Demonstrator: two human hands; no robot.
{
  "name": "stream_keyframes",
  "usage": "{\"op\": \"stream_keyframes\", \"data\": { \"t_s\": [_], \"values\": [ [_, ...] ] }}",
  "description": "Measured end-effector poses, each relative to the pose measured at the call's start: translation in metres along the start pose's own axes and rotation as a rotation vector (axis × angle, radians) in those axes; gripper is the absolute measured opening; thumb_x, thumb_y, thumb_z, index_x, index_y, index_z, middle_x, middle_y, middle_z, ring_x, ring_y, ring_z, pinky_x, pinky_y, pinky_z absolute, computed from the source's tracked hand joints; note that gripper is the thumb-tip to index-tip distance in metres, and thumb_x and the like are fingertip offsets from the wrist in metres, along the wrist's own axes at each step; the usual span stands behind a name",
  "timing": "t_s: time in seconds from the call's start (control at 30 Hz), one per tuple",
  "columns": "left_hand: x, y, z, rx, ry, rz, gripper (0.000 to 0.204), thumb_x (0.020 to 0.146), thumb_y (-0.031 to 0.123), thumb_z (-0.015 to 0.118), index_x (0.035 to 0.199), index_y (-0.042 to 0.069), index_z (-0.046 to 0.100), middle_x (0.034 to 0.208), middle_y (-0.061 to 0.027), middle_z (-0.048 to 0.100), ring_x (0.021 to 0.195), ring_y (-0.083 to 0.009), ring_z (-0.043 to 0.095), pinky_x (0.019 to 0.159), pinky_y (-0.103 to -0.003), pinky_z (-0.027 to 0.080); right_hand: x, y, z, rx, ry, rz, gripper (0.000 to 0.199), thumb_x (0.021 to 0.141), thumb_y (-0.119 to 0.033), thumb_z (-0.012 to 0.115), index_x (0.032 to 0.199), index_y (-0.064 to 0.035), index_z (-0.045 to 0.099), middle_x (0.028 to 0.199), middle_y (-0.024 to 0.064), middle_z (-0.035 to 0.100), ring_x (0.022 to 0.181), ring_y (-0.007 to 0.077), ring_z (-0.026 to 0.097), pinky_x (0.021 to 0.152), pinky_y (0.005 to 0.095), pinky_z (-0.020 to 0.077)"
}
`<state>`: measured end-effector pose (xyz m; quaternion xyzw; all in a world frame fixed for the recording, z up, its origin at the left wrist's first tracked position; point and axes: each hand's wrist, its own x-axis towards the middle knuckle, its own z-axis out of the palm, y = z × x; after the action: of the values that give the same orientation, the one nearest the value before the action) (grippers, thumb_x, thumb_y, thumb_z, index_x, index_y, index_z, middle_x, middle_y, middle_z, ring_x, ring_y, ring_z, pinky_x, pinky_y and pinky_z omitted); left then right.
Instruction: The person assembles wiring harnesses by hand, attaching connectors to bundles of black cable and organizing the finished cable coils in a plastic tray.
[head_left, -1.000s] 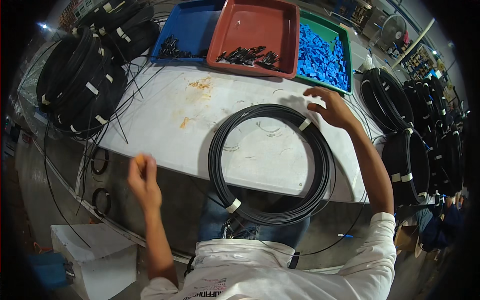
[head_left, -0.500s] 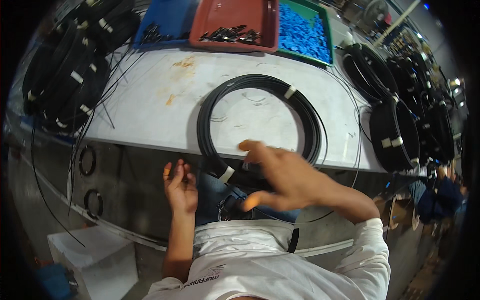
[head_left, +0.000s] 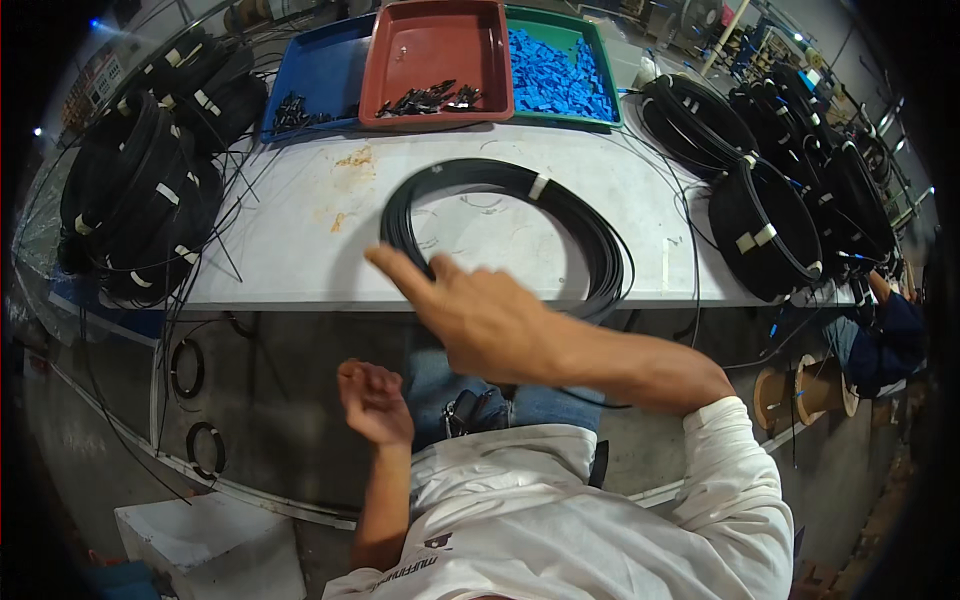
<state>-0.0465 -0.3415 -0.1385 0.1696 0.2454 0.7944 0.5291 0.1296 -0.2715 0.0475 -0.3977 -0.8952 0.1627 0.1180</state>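
Note:
A coil of black cable [head_left: 607, 245] lies on the white table, its near side reaching the front edge. A pale tape band [head_left: 539, 187] wraps its far side. My right hand [head_left: 485, 318] reaches across the near left part of the coil and hides it. The index finger is stretched out toward the left, and I see nothing held in that hand. In front of the table edge, below and left of the coil, my left hand [head_left: 376, 403] is turned up with its fingers curled in. Whatever those fingers may hold is too small or blurred to make out.
Along the back stand a blue tray [head_left: 325, 75], a red tray [head_left: 440, 40] with small dark parts, and a green tray [head_left: 603, 100] of blue pieces. Stacked black coils [head_left: 135, 200] crowd the left end; more coils [head_left: 765, 235] stand right. Loose cable ends hang over the edge.
My right hand has swung left and outward across the coil's near side, its index finger now extended. My left hand has dropped slightly and its fingers are more curled. The view has shifted.

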Motion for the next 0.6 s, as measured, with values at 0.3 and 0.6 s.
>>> {"op": "stream_keyframes", "data": {
  "t_s": [0.3, 0.6],
  "values": [
    [-0.074, -0.04, 0.095, -0.071, -1.082, -1.239, 0.121, 0.074, 0.082, 0.068, 0.157, 0.003, 0.029, 0.154, -0.0225, 0.043, 0.145, -0.0355, 0.041, 0.117, -0.047, 0.035, -0.005, -0.003, -0.161, 0.772, 0.456, -0.114, 0.074, 0.085, -0.005, 0.072, 0.146, 0.0021, 0.031, 0.1, 0.0193, 0.065, 0.058, 0.0139, 0.063, 0.048, 0.0264, 0.0511],
    [-0.109, -0.092, 0.166, -0.924, -0.612, -1.322, 0.126, 0.073, 0.092, 0.056, 0.162, 0.013, 0.015, 0.165, -0.0142, 0.025, 0.152, -0.0291, 0.026, 0.124, -0.056, 0.019, -0.007, -0.062, -0.149, 0.437, 1.022, -0.57, 0.06, 0.081, 0.0, 0.058, 0.131, 0.0162, 0.029, 0.098, 0.0294, 0.06, 0.083, 0.0297, 0.066, 0.069, 0.0401, 0.0563]
  ]
}}
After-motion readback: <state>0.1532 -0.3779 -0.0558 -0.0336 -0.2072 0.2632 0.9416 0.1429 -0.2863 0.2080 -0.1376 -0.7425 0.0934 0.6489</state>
